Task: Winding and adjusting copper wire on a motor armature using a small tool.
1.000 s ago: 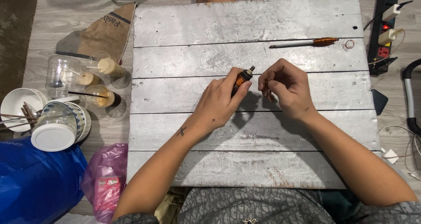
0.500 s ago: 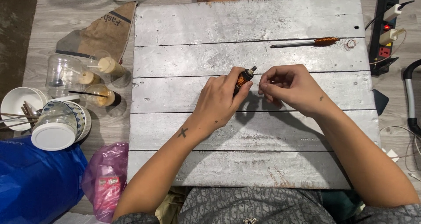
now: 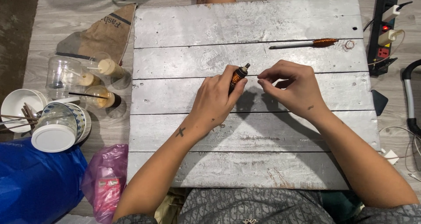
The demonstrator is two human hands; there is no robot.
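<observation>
My left hand (image 3: 214, 100) is closed around a small black cylinder wound with orange copper-coloured wire (image 3: 239, 76); its tip points up and to the right. My right hand (image 3: 294, 89) hovers just right of that tip with thumb and forefinger pinched together. Whatever they pinch is too thin to make out. Both hands are above the middle of a silver-painted plank board (image 3: 245, 22).
A thin rod with a copper-wound end (image 3: 307, 43) and a small wire loop (image 3: 349, 44) lie at the board's back right. A power strip (image 3: 385, 26) sits further right. Cups with drinks (image 3: 103, 99), bowls (image 3: 17, 107), a blue bag (image 3: 35, 184) and a pink bag (image 3: 103, 180) crowd the left.
My right hand has slid slightly to the right and stretched its pinched fingers toward the cylinder's tip. My left hand has kept its hold, barely shifting.
</observation>
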